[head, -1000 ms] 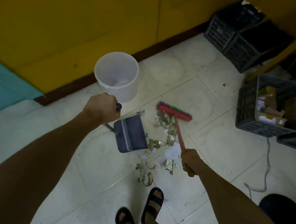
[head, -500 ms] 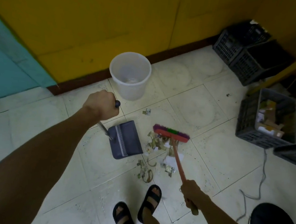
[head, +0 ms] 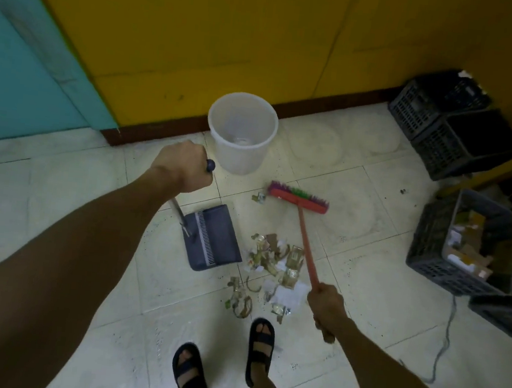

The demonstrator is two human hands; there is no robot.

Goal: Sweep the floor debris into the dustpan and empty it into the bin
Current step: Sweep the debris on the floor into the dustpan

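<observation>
Two fists: left hand [head: 185,167] grips dustpan [head: 215,240], right hand [head: 328,307] grips broom [head: 298,197].

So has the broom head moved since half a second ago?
Yes. The broom head has gone out from the debris pile toward the white bin, now level with the stray scrap.

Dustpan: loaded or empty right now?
Empty. The dustpan shows only bare dark plastic inside; the debris lies on the floor beside it, none on the pan.
</observation>
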